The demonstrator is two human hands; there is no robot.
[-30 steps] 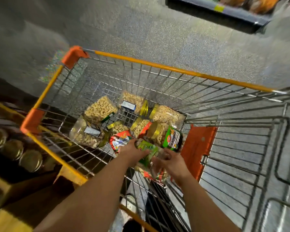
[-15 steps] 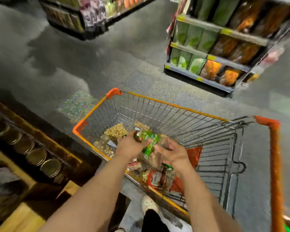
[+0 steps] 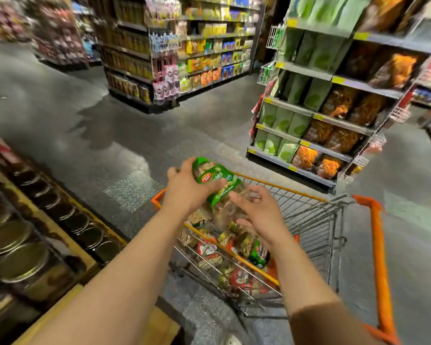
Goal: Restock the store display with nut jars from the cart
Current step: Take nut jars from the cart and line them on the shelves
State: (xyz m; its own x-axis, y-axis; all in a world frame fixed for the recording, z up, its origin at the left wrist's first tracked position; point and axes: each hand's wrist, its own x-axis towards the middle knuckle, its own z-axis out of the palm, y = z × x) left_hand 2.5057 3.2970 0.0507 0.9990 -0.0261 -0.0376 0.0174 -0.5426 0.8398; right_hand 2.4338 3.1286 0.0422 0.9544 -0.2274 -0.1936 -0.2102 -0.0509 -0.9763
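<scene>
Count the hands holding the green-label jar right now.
1. The left hand grips the green-label jar above the cart; the right hand is open just beside it, and contact is unclear.

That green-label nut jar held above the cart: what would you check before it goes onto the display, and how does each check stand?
1. Left hand grips the green-label jar: ok.
2. Right hand supports the jar: not ok, fingers spread beside it.
3. Jar lifted above the cart rim: ok.
4. Lid tight: cannot tell, hidden by the hand.
5. Free slot among the display jars: cannot tell, blurred.
</scene>
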